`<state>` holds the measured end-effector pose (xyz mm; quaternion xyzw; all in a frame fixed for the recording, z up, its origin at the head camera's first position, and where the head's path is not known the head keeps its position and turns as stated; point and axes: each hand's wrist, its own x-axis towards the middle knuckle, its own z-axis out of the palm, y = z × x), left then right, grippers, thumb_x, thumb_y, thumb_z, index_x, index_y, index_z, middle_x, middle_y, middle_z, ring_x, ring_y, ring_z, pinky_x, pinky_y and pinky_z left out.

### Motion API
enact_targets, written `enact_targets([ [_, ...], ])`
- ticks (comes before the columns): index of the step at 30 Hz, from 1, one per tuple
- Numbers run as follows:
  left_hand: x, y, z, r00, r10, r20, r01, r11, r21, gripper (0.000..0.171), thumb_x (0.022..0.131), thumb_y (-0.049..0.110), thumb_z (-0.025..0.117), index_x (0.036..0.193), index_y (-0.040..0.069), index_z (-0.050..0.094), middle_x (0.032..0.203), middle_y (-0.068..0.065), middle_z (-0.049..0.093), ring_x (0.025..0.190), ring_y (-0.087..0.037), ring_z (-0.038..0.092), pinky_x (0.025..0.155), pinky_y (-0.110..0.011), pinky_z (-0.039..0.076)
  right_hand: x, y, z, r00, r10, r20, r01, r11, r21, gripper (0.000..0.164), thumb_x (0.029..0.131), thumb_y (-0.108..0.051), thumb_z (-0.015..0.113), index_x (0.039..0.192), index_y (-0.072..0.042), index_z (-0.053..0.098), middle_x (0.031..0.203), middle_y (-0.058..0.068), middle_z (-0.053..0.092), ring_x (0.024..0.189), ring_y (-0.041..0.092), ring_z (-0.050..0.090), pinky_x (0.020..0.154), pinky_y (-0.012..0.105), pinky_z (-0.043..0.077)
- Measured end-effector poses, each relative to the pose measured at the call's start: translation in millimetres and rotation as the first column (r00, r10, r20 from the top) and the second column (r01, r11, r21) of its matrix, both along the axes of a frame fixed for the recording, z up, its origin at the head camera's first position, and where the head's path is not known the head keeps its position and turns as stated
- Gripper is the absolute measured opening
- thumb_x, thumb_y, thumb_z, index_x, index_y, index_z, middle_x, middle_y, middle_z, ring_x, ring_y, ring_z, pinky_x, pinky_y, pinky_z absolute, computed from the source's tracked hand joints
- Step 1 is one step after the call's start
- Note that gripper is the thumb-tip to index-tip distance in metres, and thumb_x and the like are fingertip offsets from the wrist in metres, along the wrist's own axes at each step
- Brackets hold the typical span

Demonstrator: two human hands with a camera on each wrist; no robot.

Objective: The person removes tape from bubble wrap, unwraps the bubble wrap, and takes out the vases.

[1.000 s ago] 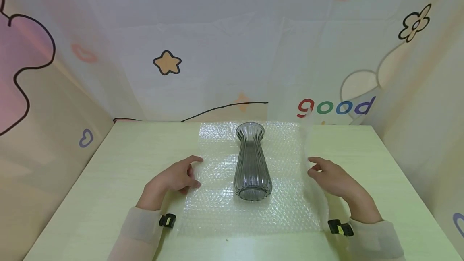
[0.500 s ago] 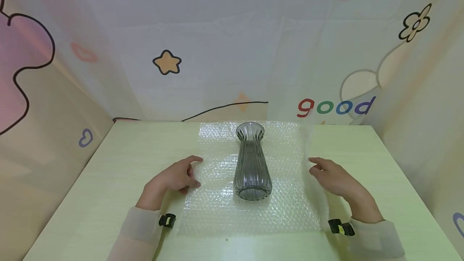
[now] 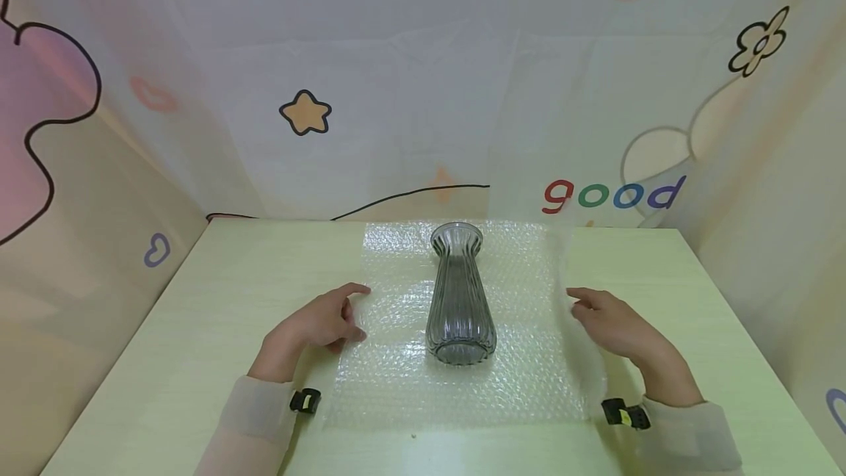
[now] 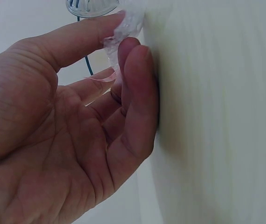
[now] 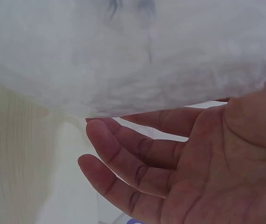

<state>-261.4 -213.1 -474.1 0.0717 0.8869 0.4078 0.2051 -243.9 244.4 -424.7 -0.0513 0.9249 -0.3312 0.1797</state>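
Observation:
A ribbed grey glass vase [image 3: 460, 300] lies on its side on a sheet of clear bubble wrap [image 3: 396, 388], its flared mouth toward the back wall and its base nearest me. My left hand [image 3: 320, 320] pinches the sheet's left edge between thumb and fingers; in the left wrist view a crumpled bit of wrap [image 4: 129, 23] shows at the fingertips. At the opposite edge, my right hand [image 3: 611, 323] holds the slightly raised wrap. The right wrist view has the sheet [image 5: 123, 56] hiding the thumb, while the other fingers [image 5: 119, 149] are bent loosely below it.
The pale green table [image 3: 218, 292] extends to both sides of the sheet. A printed curtain [image 3: 396, 94] stands behind the table and along its sides. Black bands with yellow marks [image 3: 305, 402] sit at both wrists.
My right hand has shifted slightly to the right, and the right edge of the wrap has bulged outward with it. The left hand and the vase keep their places.

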Motion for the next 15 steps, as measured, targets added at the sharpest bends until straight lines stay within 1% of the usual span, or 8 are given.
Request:
enact_targets([
  [7, 0.8, -0.3, 0.6, 1.000, 0.003, 0.007, -0.003, 1.000, 0.004, 0.079, 0.086, 0.006, 0.082, 0.154, 0.013, 0.044, 0.084, -0.009, 0.055, 0.059, -0.020, 0.056, 0.059, -0.031, 0.049, 0.2, 4.4, 2.7, 1.000, -0.003, 0.012, 0.003, 1.000, 0.006, 0.053, 0.110, -0.016, 0.035, 0.152, 0.016, 0.033, 0.157, 0.041, 0.032, 0.143, 0.061, 0.033, 0.109, 0.070, 0.041],
  [15, 1.2, 0.1, 2.1, 1.000, 0.003, 0.012, -0.003, 1.000, 0.006, 0.078, 0.086, 0.006, 0.082, 0.154, 0.014, 0.044, 0.085, -0.009, 0.055, 0.059, -0.021, 0.056, 0.059, -0.031, 0.050, -0.2, 8.7, 1.4, 1.000, -0.009, 0.010, 0.009, 1.000, -0.003, 0.053, 0.110, -0.015, 0.035, 0.151, 0.018, 0.033, 0.157, 0.043, 0.030, 0.143, 0.062, 0.031, 0.111, 0.071, 0.038],
])
